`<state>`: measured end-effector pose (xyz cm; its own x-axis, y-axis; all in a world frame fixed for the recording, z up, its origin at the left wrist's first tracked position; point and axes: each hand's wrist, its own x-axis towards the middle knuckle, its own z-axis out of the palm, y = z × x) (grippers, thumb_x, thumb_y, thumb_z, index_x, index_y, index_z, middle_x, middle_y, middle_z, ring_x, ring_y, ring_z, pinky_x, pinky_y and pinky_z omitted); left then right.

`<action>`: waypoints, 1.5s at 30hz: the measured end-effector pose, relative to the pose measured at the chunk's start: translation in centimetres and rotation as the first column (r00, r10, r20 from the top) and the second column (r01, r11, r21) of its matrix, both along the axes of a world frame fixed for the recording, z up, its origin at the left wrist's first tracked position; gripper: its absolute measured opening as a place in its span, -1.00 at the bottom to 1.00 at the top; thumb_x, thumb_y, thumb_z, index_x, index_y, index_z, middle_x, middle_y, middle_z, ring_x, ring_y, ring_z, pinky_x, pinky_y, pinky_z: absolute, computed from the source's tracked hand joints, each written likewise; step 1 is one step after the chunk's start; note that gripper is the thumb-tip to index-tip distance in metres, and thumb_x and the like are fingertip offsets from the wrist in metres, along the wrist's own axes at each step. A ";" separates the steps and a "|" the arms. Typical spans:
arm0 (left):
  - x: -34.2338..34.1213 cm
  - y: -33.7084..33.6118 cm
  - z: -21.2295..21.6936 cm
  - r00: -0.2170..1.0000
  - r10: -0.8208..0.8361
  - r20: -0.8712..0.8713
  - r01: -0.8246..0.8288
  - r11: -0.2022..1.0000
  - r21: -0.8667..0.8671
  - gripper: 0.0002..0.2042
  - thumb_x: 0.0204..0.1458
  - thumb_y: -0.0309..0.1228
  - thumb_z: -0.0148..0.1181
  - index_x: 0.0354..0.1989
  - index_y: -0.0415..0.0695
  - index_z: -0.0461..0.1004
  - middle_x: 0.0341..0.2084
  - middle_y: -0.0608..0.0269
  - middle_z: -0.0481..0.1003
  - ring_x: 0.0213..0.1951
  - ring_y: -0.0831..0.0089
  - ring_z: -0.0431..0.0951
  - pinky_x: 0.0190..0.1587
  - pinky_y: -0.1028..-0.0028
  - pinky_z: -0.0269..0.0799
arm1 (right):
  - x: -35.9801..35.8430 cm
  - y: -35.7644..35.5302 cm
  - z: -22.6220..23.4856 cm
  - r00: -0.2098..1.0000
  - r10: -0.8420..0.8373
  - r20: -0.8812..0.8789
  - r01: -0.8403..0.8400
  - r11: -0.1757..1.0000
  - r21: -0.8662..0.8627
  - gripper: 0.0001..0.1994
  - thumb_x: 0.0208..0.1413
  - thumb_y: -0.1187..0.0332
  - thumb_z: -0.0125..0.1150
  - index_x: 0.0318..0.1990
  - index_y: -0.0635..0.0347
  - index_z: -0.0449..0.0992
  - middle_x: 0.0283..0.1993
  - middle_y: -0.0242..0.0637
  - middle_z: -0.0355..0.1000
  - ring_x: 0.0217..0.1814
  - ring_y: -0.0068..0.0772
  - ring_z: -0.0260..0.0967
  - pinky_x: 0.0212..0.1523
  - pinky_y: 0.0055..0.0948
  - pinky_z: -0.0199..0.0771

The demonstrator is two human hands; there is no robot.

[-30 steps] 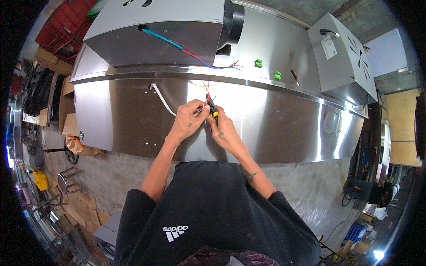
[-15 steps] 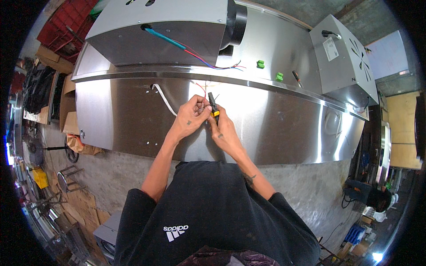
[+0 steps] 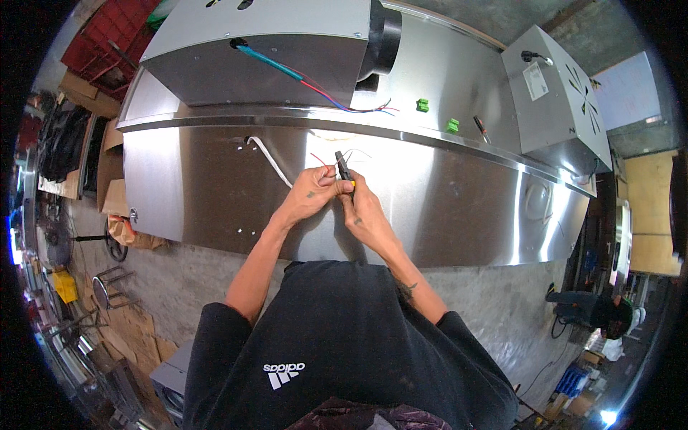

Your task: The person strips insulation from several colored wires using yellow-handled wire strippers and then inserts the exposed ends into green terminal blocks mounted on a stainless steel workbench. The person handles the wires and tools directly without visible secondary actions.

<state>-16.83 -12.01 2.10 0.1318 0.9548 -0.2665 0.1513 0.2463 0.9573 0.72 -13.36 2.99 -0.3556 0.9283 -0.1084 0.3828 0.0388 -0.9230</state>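
Note:
My left hand (image 3: pixel 315 193) is closed around the end of a white cable (image 3: pixel 269 159) that comes out of a hole in the steel sheet. A short red wire (image 3: pixel 319 159) sticks out past its fingertips. Black pliers (image 3: pixel 343 166) with some yellow on the handle point away from me, gripped in my right hand (image 3: pixel 364 215). Their jaws stand beside the left fingertips, and thin wires (image 3: pixel 360 152) show near the jaw tips. The left thumb reaches over to the pliers. Whether the jaws bite on a wire is too small to tell.
A grey metal box (image 3: pixel 251 72) with a black round outlet stands behind, trailing red and blue wires (image 3: pixel 330 99). Two green connectors (image 3: pixel 423 105) and a screwdriver (image 3: pixel 481 129) lie right of it. Another grey box (image 3: pixel 552 93) stands far right. A person (image 3: pixel 591 312) is beyond, at right.
The red wire, upright before, now leans left from my left fingertips. My left hand has shifted slightly right and down, its thumb now over the pliers' yellow part. Thin wires now spread beside the jaws.

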 end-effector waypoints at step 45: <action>-2.0 -1.3 -0.5 0.959 0.215 0.186 -0.233 0.969 0.079 -0.72 0.40 -0.37 0.20 0.06 -0.40 0.54 -0.26 0.03 0.68 -0.25 0.42 0.70 -0.14 0.44 0.64 | 1.8 3.5 0.9 0.863 -0.273 -0.425 0.160 0.946 -0.282 -0.61 0.40 0.43 0.24 0.28 0.33 0.31 -0.05 -0.19 0.59 -0.27 -0.56 0.49 -0.29 -0.50 0.62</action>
<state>-18.84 -13.32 1.56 -0.0525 0.9856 -0.1608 -0.0680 0.1571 0.9852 2.53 -9.88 3.93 -0.2100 0.9562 -0.2038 -0.1050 -0.2293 -0.9677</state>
